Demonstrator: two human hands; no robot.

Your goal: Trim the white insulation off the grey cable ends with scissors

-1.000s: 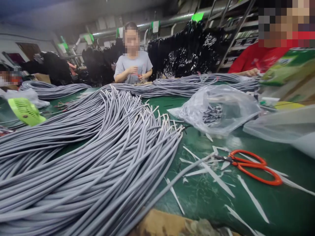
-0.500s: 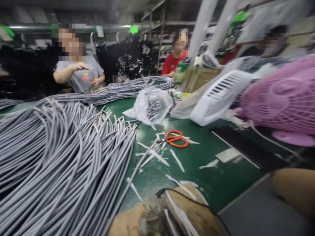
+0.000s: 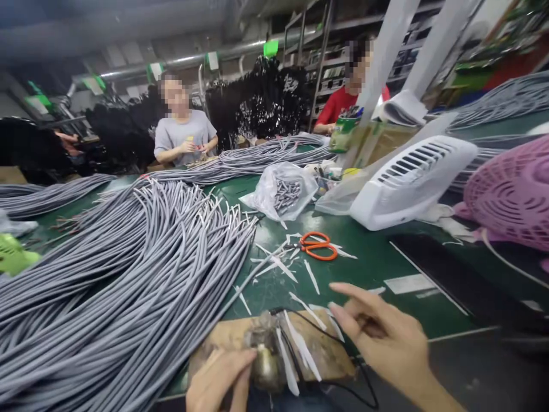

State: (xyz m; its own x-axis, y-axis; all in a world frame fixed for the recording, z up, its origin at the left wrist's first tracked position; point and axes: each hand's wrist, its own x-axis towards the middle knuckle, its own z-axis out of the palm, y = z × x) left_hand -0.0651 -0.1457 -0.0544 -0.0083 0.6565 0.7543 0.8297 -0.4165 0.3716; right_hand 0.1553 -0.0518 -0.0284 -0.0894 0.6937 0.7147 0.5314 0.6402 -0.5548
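Head view, with a small shiny lump (image 3: 268, 366) as the middle of the clock: the lump sits on a brown board (image 3: 332, 355) at the near edge of the green counter (image 3: 360, 263), too blurry to name. At nine o'clock, the left hand (image 3: 221, 377) is right beside the lump. Its grip is bent with the fingers close together, but I cannot tell if it touches or holds anything. Near three o'clock, the right hand (image 3: 386, 337) is by the end of the board. Its grip is part open, thumb and pointing finger apart, and I see nothing in it. White strips (image 3: 303, 346) lie on the board between the lump and that hand. Scissors (image 3: 318, 246) with orange handles lie at one o'clock. A big pile of grey cables (image 3: 150, 274) is at ten. A clear bag (image 3: 261, 197) of small grey parts sits at twelve, and a pink fan (image 3: 510, 189) at two. A person (image 3: 184, 131) in a grey shirt is at eleven, across the counter.
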